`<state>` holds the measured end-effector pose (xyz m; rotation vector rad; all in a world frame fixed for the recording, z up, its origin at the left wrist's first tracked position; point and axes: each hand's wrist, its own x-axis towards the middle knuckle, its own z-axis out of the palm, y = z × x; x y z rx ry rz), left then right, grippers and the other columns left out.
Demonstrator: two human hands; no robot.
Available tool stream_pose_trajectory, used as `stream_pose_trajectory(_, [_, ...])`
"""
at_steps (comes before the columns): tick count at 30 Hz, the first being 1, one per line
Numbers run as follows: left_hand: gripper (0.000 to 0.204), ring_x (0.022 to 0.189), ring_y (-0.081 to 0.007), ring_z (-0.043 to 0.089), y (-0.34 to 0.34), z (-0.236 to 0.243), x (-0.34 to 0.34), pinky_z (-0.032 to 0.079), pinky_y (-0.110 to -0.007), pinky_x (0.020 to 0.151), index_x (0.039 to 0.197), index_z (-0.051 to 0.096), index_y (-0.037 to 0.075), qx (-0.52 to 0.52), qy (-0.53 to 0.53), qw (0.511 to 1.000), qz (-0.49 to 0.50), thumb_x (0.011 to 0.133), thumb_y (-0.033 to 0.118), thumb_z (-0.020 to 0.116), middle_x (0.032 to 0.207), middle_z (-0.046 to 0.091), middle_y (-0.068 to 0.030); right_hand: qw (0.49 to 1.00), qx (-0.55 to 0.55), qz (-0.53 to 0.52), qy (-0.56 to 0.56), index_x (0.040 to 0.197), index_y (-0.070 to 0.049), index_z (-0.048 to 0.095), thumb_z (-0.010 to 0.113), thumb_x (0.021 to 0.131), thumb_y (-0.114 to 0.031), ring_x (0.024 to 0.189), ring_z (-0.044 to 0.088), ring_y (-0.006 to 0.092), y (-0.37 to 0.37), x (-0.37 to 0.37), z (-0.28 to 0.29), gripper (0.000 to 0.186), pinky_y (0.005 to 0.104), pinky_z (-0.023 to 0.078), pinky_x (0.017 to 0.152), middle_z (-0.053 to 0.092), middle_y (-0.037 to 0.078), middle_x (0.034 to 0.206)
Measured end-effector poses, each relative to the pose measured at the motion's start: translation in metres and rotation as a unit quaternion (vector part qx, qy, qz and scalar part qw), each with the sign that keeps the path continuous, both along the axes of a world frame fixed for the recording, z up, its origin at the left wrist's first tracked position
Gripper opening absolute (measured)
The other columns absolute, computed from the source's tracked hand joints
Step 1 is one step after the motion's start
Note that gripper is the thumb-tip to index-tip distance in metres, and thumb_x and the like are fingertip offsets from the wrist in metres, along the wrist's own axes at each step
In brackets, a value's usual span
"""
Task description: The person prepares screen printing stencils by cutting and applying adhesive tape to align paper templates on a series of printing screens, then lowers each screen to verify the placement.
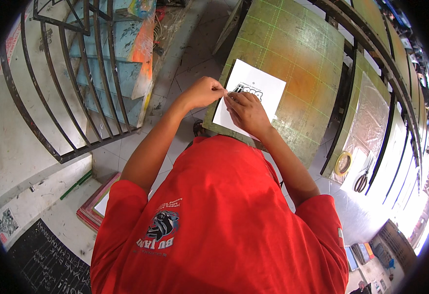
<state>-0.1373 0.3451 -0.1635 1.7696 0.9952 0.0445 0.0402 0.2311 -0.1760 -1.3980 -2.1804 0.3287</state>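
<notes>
A white sheet of paper (268, 88) with a black printed design lies at a slant on the near left part of a green gridded board (297, 54). Over the sheet's left edge, my left hand (204, 92) is closed in a pinch. My right hand (247, 111) is above the sheet with its fingers bent and closed, covering part of the print. The fingertips of both hands meet. Anything between them is too small or hidden to make out.
On another board at right lie a clear plastic sheet (368, 112), a roll of tape (343, 163) and scissors (362, 180). A dark metal rail (102, 142) curves along the left. Framed screens (89, 210) lean at lower left. Paint-stained blue panels (104, 78) stand behind the rail.
</notes>
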Motion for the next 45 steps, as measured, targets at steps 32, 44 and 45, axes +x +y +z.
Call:
stream_pose_trajectory(32, [0.048,0.099,-0.0345,0.062,-0.008,-0.187,-0.209,0.049,-0.04,0.084,0.109,0.06,-0.002,0.041,0.129,0.985,0.11,0.087,0.04,0.061,0.105,0.065,-0.021,0.895,-0.051,-0.418,0.147,0.097,0.0,0.064,0.063,0.079,0.001,0.073,0.058,0.0205,-0.142,-0.038,0.07,0.019,0.0296,0.046,0.065,0.061,0.013,0.084])
stream_pose_trajectory(44, [0.077,0.121,-0.0396,0.047,0.256,-0.163,0.05,0.042,-0.045,0.099,0.137,0.036,0.0,0.156,0.068,0.984,0.054,0.079,0.041,0.068,0.134,0.043,-0.0263,0.649,-0.321,-0.6,0.341,0.103,-0.002,0.064,0.063,0.086,-0.009,0.076,0.058,0.0122,-0.247,-0.135,-0.032,0.019,0.0264,0.046,0.067,0.063,0.006,0.083])
stream_pose_trajectory(45, [0.082,0.121,-0.0397,0.047,0.278,-0.177,0.072,0.042,-0.045,0.099,0.138,0.033,0.0,0.158,0.072,0.983,0.052,0.078,0.042,0.069,0.133,0.043,-0.0264,0.635,-0.344,-0.616,0.313,0.105,-0.002,0.064,0.064,0.085,-0.009,0.078,0.058,0.0128,-0.25,-0.139,-0.029,0.021,0.0262,0.046,0.069,0.062,0.007,0.084])
